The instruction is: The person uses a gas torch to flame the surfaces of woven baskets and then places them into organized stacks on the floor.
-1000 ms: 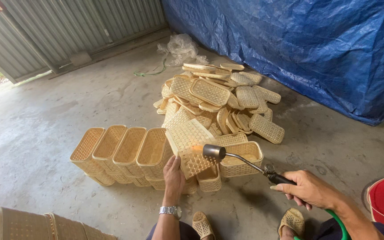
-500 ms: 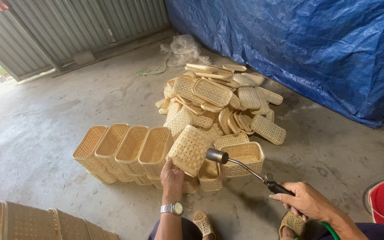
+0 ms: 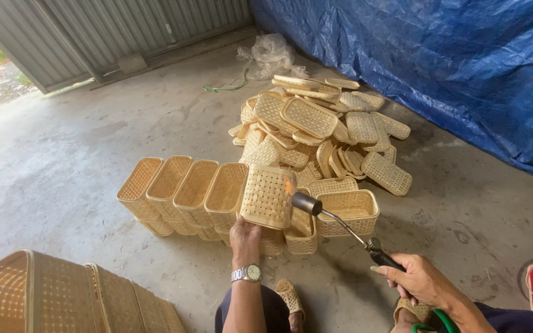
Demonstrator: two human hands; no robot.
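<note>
Now upright in left hand, woven basket, torch flame touching, right hand nearer

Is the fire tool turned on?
On. A small orange flame shows at the torch nozzle, against the woven basket held up by the left hand.

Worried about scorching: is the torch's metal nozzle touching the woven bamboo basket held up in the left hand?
Cannot tell. In the head view the nozzle sits at the woven bamboo basket's right edge, a small flame between them; no clear gap or contact shows.
</note>
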